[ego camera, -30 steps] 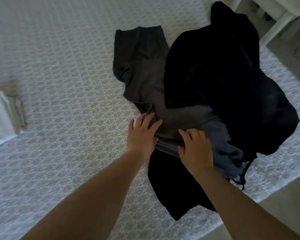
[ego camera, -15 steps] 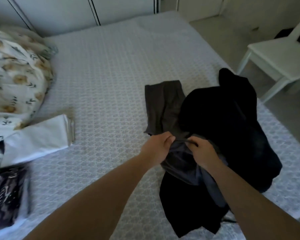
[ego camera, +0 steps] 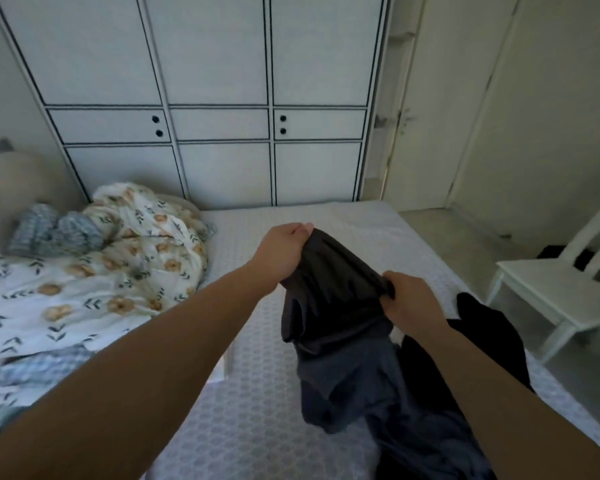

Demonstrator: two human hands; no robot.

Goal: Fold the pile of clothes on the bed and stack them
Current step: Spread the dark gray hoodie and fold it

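From the head view, my left hand [ego camera: 284, 251] and right hand [ego camera: 409, 303] each have fingers clamped on the top edge of a dark grey soft fabric garment [ego camera: 329, 306], holding it up over the bed with its pale patterned cover [ego camera: 257, 427] so it hangs open, ready, I judge, for folding. The black crumpled pile of clothes [ego camera: 492, 341] lies just right of the garment.
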